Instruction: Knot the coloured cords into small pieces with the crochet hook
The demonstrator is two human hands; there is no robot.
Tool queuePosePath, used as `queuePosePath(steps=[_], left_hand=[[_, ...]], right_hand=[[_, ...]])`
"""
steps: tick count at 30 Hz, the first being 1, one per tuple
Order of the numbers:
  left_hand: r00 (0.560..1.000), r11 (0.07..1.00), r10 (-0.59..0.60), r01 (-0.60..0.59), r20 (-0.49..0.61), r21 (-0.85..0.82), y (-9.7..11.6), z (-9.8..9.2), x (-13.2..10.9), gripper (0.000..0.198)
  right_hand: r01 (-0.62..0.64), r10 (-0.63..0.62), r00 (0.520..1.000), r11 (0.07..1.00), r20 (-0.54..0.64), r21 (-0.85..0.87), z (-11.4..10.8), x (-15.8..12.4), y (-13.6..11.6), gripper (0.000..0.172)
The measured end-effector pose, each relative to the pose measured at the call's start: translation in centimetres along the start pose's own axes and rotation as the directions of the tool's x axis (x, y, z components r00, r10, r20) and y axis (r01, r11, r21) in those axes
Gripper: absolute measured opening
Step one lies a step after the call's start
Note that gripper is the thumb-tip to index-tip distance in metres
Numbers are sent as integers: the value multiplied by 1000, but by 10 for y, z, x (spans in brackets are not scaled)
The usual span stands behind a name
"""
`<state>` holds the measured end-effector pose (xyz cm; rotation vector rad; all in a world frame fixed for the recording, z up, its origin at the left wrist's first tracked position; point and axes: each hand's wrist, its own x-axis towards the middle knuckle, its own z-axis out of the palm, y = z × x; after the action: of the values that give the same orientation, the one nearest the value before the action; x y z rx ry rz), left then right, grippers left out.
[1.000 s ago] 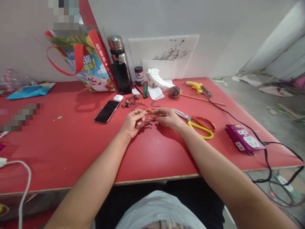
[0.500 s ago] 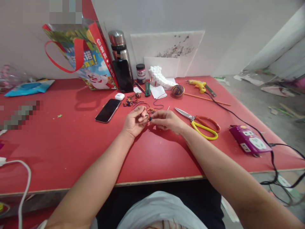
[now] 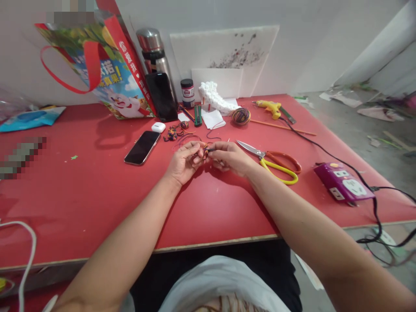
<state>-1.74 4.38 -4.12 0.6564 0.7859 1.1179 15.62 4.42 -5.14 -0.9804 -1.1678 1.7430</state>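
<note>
While you bend over the red worktop (image 3: 214,216), your left hand (image 3: 184,162) and right hand (image 3: 229,158) work close together, with a small piece of multicoloured cord (image 3: 206,150) between them. Your left thumb and fingers pinch it from one side, and your right thumb and forefinger pinch its dark end from the other; your fingers cover much of it, so its full shape cannot be told. Loose strands (image 3: 186,139) curl just beyond your left hand, and past them lies a knotted bundle (image 3: 171,133) in similar colours. Near your right hand, on its outer side, rest the scissors (image 3: 260,154), their tips towards its knuckles. A yarn ball (image 3: 241,116) sits beyond that same hand. To the left of your left hand lies a phone (image 3: 142,147).
</note>
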Motion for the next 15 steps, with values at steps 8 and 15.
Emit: queuePosePath(steps=[8,15], left_hand=[[999,995,37,-36,-12,98,2,-5,-2,8],[999,976,40,-44,24,212,-4,-7,-3,14]], right_hand=[[-4,4,1000,997,5,81,1,1,4,31],[60,-53,992,997,-118,57,-8,0,2,23]])
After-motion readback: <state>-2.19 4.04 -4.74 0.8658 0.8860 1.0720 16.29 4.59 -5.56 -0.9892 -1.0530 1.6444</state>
